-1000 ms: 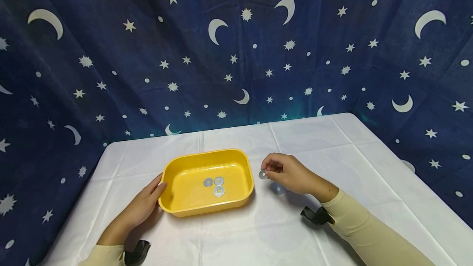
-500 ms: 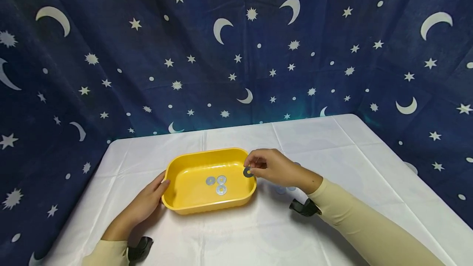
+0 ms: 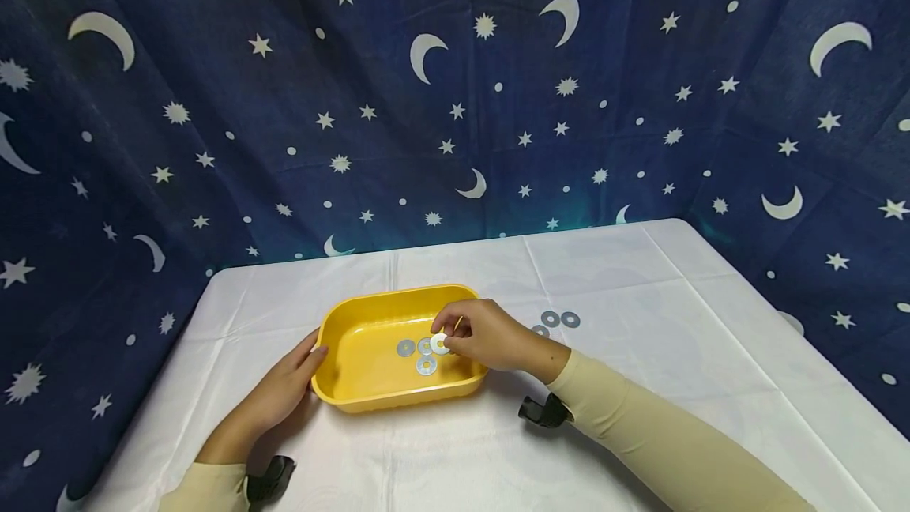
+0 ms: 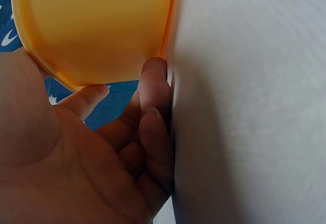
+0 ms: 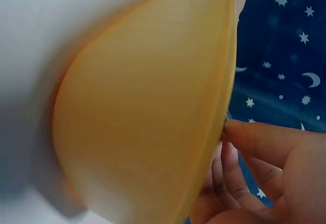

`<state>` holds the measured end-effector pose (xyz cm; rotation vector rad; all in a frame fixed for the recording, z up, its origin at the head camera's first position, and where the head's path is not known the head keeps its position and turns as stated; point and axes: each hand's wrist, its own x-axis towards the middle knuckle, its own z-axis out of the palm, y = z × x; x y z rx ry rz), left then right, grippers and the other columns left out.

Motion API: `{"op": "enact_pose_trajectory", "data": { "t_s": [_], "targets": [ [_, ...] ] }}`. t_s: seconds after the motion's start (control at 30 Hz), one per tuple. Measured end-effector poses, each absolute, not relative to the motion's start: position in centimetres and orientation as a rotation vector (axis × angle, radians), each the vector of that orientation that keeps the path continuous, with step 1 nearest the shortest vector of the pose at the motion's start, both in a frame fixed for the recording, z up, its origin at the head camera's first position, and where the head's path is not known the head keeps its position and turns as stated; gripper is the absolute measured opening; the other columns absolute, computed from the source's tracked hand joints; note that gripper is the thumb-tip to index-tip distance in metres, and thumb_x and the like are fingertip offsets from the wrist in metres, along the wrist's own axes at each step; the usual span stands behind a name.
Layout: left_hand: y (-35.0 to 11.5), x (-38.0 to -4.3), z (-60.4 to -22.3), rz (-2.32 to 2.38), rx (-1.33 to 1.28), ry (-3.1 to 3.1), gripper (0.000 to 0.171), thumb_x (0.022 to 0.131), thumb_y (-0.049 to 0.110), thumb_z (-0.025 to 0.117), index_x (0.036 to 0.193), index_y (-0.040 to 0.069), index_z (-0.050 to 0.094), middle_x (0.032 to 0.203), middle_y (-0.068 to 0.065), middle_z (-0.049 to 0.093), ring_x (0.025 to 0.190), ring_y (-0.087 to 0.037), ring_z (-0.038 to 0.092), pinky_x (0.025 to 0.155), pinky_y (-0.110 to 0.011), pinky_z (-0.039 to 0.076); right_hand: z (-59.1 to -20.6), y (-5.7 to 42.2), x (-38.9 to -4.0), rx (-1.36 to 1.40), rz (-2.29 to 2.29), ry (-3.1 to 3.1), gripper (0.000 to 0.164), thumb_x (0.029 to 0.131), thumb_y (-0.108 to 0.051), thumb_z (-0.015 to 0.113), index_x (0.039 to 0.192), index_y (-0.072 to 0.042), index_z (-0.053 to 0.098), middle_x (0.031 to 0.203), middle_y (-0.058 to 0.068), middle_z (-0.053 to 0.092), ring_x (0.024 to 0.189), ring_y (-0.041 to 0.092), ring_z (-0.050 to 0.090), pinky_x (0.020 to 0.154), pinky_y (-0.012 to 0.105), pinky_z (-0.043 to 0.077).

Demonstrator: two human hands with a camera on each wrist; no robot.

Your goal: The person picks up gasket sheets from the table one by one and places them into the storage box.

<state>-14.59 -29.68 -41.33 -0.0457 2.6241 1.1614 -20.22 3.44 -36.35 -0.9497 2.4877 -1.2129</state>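
A shallow yellow plastic tray (image 3: pixel 384 401) sits on the cloth. At its left end my left hand (image 3: pixel 277 389) grips the wall, thumb over the rim; the left wrist view shows fingertips at the tray's (image 4: pixel 97 30) base. Over the right half of the tray, my right hand (image 3: pixel 494 340) pinches a flat metal washer (image 3: pixel 439 344) between thumb and fingers. Just under that washer, three similar ones lie on the tray floor, such as the left washer (image 3: pixel 406 348). In the right wrist view, the tray wall (image 5: pixel 142 102) hides most of the pinched washer.
Right of the tray, loose washers lie on the white tablecloth (image 3: pixel 455 464), among them a grey washer (image 3: pixel 570 320); the right wrist partly covers one. A dark blue curtain (image 3: pixel 370 180) with moons and stars hangs behind the table.
My right hand has carried the washer leftward from beside the tray, past its right rim, to above the washers inside. The left hand keeps its hold on the tray.
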Motion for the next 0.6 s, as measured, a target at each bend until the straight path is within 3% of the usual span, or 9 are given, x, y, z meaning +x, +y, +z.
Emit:
{"op": "enact_pose_trajectory", "data": {
  "t_s": [0.6],
  "targets": [
    [-29.7, -14.7, -41.3, 1.135, -0.064, 2.624, 0.07, 0.106, 0.054, 0.03, 0.162, 0.016, 0.011, 0.166, -0.019, 0.019, 0.153, -0.045, 0.015, 0.119, -0.067, 0.011, -38.4, -0.3, -20.5, -0.955, -1.204, 2.449, 0.013, 0.089, -0.002, 0.071, 0.097, -0.011, 0.073, 0.074, -0.004, 0.059, 0.059, 0.008, 0.053, 0.057, 0.017, 0.046]
  ]
}}
